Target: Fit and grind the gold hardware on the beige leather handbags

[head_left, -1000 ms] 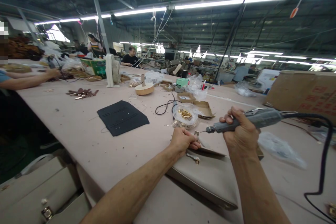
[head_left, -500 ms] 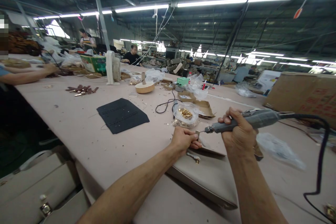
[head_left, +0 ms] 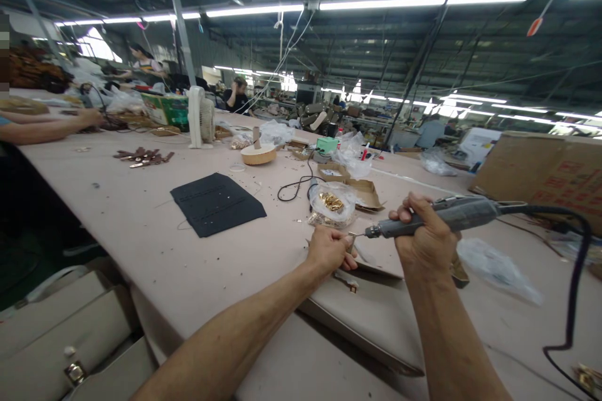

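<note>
In my right hand [head_left: 426, 232] is a grey corded electric screwdriver [head_left: 451, 215], held level with its thin bit pointing left. The bit tip reaches a small metal piece [head_left: 351, 238] pinched between the thumb and fingers of my left hand [head_left: 332, 247]. Whether that piece is fixed to the bag flap beneath cannot be made out. Below my hands lies a beige handbag [head_left: 371, 319] on the table. A small gold clasp part [head_left: 352, 288] sits on its front, beside a whitish wrapped bit.
Behind my left hand stands a plastic bag of gold hardware [head_left: 332, 202], with small cardboard boxes [head_left: 367, 195] nearby. A black sheet [head_left: 217, 205], tape roll [head_left: 258, 155] and white fan [head_left: 200, 118] are farther left. More beige bags [head_left: 70, 338] sit lower left; a co-worker's arm [head_left: 51, 127] rests at far left.
My left fingers have shifted slightly around the small metal piece, while the screwdriver stays at it. The view has moved a little. A seated person in the background has raised a hand.
</note>
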`<state>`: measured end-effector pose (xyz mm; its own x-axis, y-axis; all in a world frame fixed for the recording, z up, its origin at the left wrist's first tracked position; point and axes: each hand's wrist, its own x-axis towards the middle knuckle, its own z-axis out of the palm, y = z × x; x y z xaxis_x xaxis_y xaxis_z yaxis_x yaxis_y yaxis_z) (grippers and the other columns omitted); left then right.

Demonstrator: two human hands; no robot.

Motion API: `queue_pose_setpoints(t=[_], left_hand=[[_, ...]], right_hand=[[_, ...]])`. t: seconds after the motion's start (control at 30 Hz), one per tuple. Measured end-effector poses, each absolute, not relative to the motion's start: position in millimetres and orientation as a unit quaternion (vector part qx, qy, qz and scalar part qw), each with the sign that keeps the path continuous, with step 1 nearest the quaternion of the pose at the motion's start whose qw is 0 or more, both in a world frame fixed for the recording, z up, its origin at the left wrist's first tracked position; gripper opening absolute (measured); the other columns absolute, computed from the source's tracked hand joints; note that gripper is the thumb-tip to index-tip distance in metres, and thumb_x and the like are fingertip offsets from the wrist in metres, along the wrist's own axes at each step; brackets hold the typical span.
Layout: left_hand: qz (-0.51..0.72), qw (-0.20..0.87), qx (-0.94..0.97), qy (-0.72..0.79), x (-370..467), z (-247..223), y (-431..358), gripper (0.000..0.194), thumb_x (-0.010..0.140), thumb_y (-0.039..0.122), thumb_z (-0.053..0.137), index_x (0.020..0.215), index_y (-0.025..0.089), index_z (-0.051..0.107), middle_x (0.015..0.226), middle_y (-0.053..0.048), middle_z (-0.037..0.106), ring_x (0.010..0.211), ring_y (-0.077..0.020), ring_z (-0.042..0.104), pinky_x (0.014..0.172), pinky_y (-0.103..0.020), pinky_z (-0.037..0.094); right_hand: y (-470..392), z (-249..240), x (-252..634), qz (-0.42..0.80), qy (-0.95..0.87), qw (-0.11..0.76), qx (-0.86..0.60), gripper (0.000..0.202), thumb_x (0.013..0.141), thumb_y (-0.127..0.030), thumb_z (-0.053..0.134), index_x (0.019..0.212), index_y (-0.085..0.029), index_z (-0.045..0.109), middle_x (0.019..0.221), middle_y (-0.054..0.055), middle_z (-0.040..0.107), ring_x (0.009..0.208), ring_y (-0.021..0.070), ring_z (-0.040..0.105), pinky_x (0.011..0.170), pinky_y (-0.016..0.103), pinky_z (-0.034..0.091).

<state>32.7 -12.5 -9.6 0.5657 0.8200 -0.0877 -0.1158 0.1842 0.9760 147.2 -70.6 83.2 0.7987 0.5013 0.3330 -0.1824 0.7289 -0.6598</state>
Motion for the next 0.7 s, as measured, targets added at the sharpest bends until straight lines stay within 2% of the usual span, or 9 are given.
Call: queue_pose_setpoints(t=[0.3,0.53,0.7], left_hand=[[0.337,0.669,0.569,0.339,35.2,-15.0,-11.9,0.033,0.097,0.015,0.058,0.065,0.008,0.066,0.065,-0.011,0.070,0.042,-0.0141,0.062,0.036,-0.017,0.046],[0.336,0.651,0.591,0.337,33.6,-15.0,-12.7,0.033,0.095,0.012,0.055,0.064,0.009,0.067,0.053,-0.007,0.064,0.042,-0.0171,0.063,0.038,-0.020,0.050],[0.340,0.644,0.600,0.332,33.5,-18.2,-11.9,0.032,0.094,0.012,0.056,0.065,0.010,0.068,0.055,-0.008,0.066,0.045,-0.0189,0.066,0.040,-0.021,0.051]], right_hand=[[-70.7,82.1,147.8,0.193,-0.265,0.892,-0.312,0.039,0.056,-0.017,0.090,0.076,-0.017,0.057,0.064,-0.005,0.055,0.052,0.0074,0.045,0.052,0.023,0.051],[-69.5,80.6,145.3,0.185,-0.274,0.891,-0.311,0.040,0.057,-0.019,0.091,0.077,-0.018,0.057,0.064,-0.006,0.056,0.052,0.0077,0.046,0.051,0.023,0.051],[-67.0,77.2,144.2,0.161,-0.291,0.889,-0.314,0.037,0.059,-0.019,0.091,0.077,-0.017,0.059,0.065,-0.005,0.056,0.051,0.0081,0.048,0.052,0.024,0.051]])
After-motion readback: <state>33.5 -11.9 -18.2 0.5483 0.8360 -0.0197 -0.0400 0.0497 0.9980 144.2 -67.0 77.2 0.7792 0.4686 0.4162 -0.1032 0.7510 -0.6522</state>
